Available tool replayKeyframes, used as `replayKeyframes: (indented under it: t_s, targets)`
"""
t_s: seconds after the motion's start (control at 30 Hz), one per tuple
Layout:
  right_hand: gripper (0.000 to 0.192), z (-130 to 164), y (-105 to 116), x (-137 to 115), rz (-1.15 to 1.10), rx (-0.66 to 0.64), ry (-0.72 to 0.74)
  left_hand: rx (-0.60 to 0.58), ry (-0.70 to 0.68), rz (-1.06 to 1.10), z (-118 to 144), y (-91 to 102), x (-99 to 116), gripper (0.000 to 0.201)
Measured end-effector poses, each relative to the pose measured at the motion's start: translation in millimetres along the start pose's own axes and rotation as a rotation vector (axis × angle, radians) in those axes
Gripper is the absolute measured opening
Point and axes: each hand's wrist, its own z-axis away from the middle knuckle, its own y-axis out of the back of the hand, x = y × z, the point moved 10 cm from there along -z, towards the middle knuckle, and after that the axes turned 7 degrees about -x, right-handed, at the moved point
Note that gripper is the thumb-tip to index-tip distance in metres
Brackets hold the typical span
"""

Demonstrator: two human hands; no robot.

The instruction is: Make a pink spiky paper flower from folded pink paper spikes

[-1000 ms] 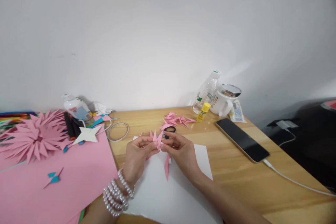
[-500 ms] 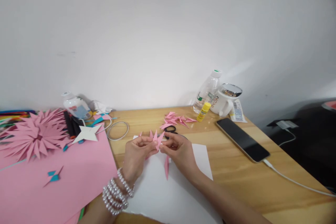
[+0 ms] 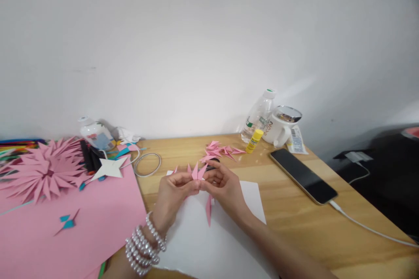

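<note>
Two hands meet over the white sheet [image 3: 209,244]: the left hand [image 3: 173,196] and right hand [image 3: 225,189] both have fingertips pinched shut on one folded pink paper piece [image 3: 199,173], its points fanning upward and one long point hanging below. It looks featherlight, thin and easily creased, best held at the folded base. Beyond lie one pile of pink points [image 3: 218,151], one glue stick [image 3: 254,141], one phone [image 3: 303,175]

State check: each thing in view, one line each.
left hand: pinching the pink folded piece
right hand: pinching the same piece
pink folded piece: held above the white sheet
bottle: capped, upright
glue stick: capped
phone: screen dark, cable plugged in
</note>
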Motion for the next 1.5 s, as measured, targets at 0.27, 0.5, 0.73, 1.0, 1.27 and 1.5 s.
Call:
replayKeyframes:
  t_s: [0.27,0.5,0.73,1.0,1.27,1.5]
  targets:
    - [0.052,1,-2,2,0.052,-0.039,-0.058,-0.015,-0.048,-0.037,-2,-1.5,2,0.013]
    - [0.042,10,-6,-36,0.195,-0.044,0.268,0.111,-0.532,-0.452,22,-2.9,55,0.01]
    - [0.058,50,-16,-79,0.522,0.024,0.772,0.164,-0.974,-0.705,69,-17.4,86,0.031]
    - [0.058,59,-20,-89,0.592,0.073,0.891,0.142,-0.952,-0.655,68,-14.3,84,0.027]
    - [0.033,32,-8,-62,0.539,0.024,0.546,0.065,-0.677,-0.575,38,-12.8,67,0.019]
    - [0.04,13,5,-32,0.175,0.05,0.302,-0.008,-0.174,-0.167,7,-10.3,27,0.01]
